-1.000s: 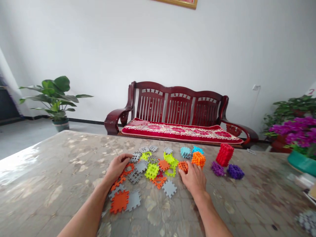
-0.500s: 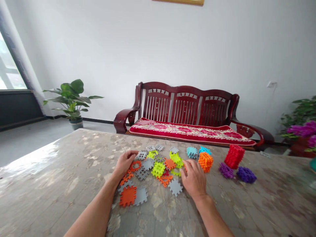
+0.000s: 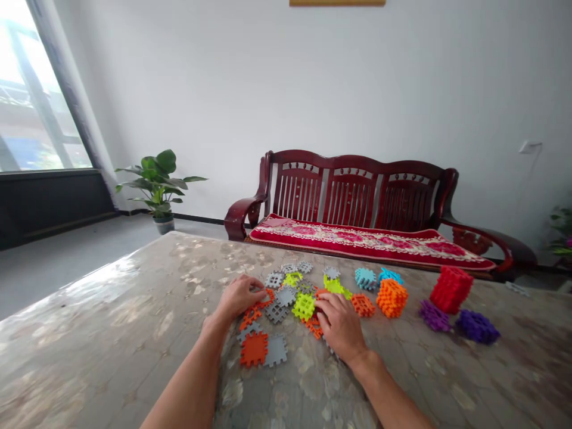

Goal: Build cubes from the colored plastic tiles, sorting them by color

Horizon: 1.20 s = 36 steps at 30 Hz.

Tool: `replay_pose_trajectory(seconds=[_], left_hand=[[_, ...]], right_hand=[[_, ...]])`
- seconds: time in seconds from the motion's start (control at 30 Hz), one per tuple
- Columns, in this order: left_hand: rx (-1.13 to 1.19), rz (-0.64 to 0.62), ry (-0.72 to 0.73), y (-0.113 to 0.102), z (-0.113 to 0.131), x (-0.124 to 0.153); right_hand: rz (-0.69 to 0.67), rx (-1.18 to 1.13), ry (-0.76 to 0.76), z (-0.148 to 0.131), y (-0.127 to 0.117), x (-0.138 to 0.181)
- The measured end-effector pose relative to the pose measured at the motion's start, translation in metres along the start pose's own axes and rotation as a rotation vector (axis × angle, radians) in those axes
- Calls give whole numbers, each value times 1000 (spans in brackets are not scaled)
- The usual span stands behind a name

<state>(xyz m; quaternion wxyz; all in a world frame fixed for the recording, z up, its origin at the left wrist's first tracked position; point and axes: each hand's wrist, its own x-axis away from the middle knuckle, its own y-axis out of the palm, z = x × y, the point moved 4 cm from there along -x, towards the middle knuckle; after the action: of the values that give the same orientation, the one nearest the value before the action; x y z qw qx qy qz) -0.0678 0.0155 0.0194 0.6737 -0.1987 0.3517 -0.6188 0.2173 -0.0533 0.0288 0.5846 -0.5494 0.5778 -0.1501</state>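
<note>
My left hand point(image 3: 243, 296) rests at the left of a loose spread of notched plastic interlocking tiles, its fingers bent and closed at the edge of an orange openwork tile point(image 3: 269, 297). My right hand point(image 3: 340, 325) reaches into the spread from the right. Its curled fingers close at an orange tile point(image 3: 320, 292), which they partly cover. Just left of those fingertips lies a yellow-green lattice tile point(image 3: 304, 306). Between the hands are a plain grey tile point(image 3: 285, 295) and a dark grey lattice tile point(image 3: 276, 311). Part of a grey tile is hidden under my right wrist.
Right of the spread are an orange lattice tile point(image 3: 363, 305), an orange stack point(image 3: 392, 298), light-blue tiles point(image 3: 365, 278), a red stack point(image 3: 451, 289) and purple tiles point(image 3: 477, 326). Nearer me lie a solid orange tile point(image 3: 254, 349) and a grey tile point(image 3: 276, 350). A wooden bench point(image 3: 351, 185) stands behind.
My right hand has moved left and nearer over the spread, uncovering an orange lattice tile to its right. My left hand has shifted from beside a grey tile to an orange one. The view has turned left.
</note>
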Motion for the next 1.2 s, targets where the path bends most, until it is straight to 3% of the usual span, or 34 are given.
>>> replay_pose_trajectory(seconds=[0.27,0.47,0.6,0.73,0.87,1.1,1.2], left_hand=[[-253,17,-130,4,13,1],[-372,14,-127,-1,25,3],[-203,36,-162,4,14,-1],[198,70,-149,16,-1,-8],[509,55,-88,22,2,-12],[678,-109,-1,34,26,-10],[659,-21,-10,25,16,-11]], right_hand=[[30,-17,2,3,0,2],[83,-29,-18,5,-2,3],[100,-39,-29,6,-3,4],[102,-78,-10,8,-2,4],[98,-103,4,9,-1,4],[95,-144,36,11,-1,3],[102,-174,60,11,-4,4]])
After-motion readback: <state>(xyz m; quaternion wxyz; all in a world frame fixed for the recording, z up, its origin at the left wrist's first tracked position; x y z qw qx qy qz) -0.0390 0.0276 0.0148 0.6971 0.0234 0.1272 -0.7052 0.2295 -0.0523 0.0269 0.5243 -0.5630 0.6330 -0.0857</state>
